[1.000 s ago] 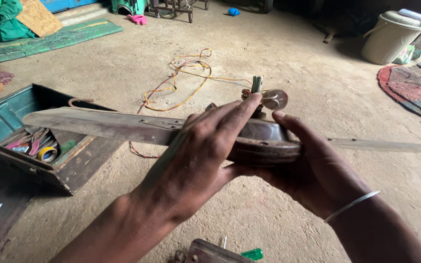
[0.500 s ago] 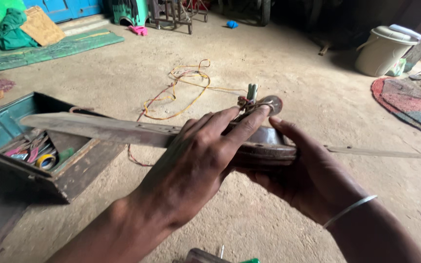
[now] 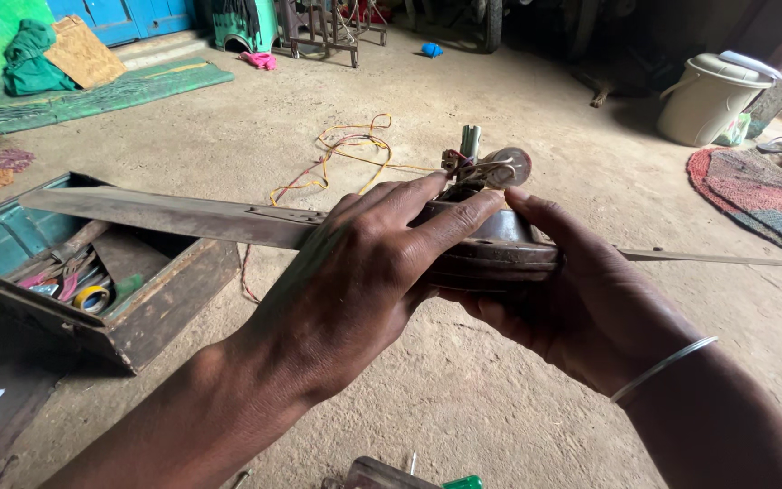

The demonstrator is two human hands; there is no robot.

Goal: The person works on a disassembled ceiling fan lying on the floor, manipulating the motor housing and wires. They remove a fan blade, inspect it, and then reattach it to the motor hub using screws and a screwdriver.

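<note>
I hold an old ceiling fan motor (image 3: 500,249), dark and round, above a dusty concrete floor. Its long grey blade (image 3: 174,215) sticks out to the left and a thin blade edge (image 3: 717,259) runs off to the right. My left hand (image 3: 364,272) lies flat over the motor's top and front, fingers spread across it. My right hand (image 3: 581,299), with a metal bangle on the wrist, cups the motor from below and behind. A short rod with wires (image 3: 477,163) rises from the motor's top.
An open teal metal toolbox (image 3: 11,235) with tape rolls and tools sits at left. Tangled yellow and orange wires (image 3: 346,149) lie on the floor beyond. A lidded bucket (image 3: 712,95) and a round woven mat (image 3: 762,195) are at right. A screwdriver handle (image 3: 400,475) lies at the bottom edge.
Both hands keep their hold on the fan motor. The view has tilted down a little, and the left fingers have slid slightly further across the motor's top.
</note>
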